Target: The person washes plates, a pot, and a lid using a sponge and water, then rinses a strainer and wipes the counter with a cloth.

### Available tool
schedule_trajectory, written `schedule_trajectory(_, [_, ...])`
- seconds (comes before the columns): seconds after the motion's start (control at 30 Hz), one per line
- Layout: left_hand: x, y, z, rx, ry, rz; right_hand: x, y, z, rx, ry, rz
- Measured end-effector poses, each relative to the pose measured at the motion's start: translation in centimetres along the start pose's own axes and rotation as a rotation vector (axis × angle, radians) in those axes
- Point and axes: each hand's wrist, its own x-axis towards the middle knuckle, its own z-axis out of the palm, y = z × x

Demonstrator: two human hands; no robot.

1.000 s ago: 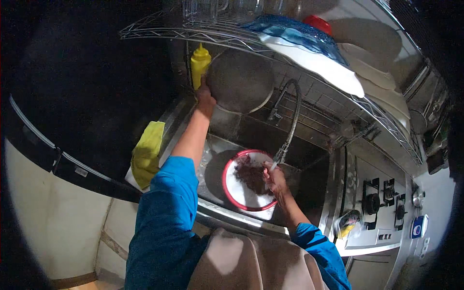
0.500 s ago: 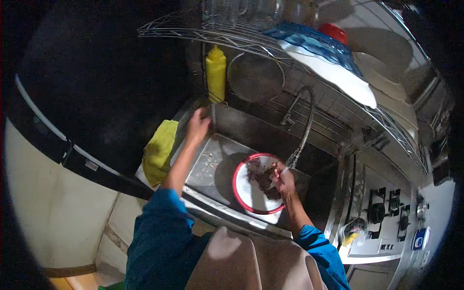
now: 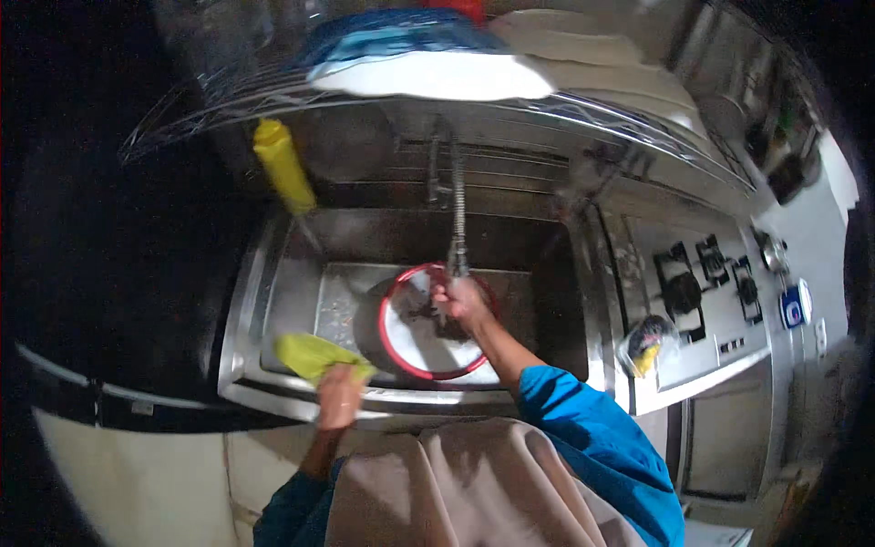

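My left hand (image 3: 339, 397) is closed on a yellow-green cloth (image 3: 314, 354) at the sink's front left edge; the cloth hangs over the rim into the basin. My right hand (image 3: 463, 303) wraps around the spray head at the end of the flexible metal faucet hose (image 3: 458, 214). Under that hand, on the sink floor, sits a round white bowl with a red rim (image 3: 387, 337). Dark brown bits lie in it, partly hidden by my hand and wrist.
The steel sink (image 3: 239, 351) surrounds the bowl. A yellow squeeze bottle (image 3: 284, 166) leans in view at the back left. Overhead runs a wire rack (image 3: 210, 114) with a white dish (image 3: 433, 75). To the right are a gas stove (image 3: 679, 287) and a clear bag (image 3: 645, 346).
My left hand has come from the back left corner down to the front edge and taken hold of the cloth. My right hand stays over the bowl; the whole view has turned.
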Motion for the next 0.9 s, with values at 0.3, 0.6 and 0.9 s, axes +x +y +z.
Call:
schedule_trajectory(0.3, [18.1, 13.6, 6.6, -1.443, -0.116, -0.69, -2.0, -1.8, -1.5, -0.876, 0.293, -0.453])
schedule_trajectory(0.6, [22.4, 14.5, 8.8, -1.896, -0.447, -0.336, -2.8, -0.6, -6.7, -0.917, 0.061, -0.685])
schedule_trajectory(0.9, [16.6, 8.1, 6.0, -1.572, -0.09, -0.285, -0.5, 1.3, 2.1, 0.212, -0.363, -0.073])
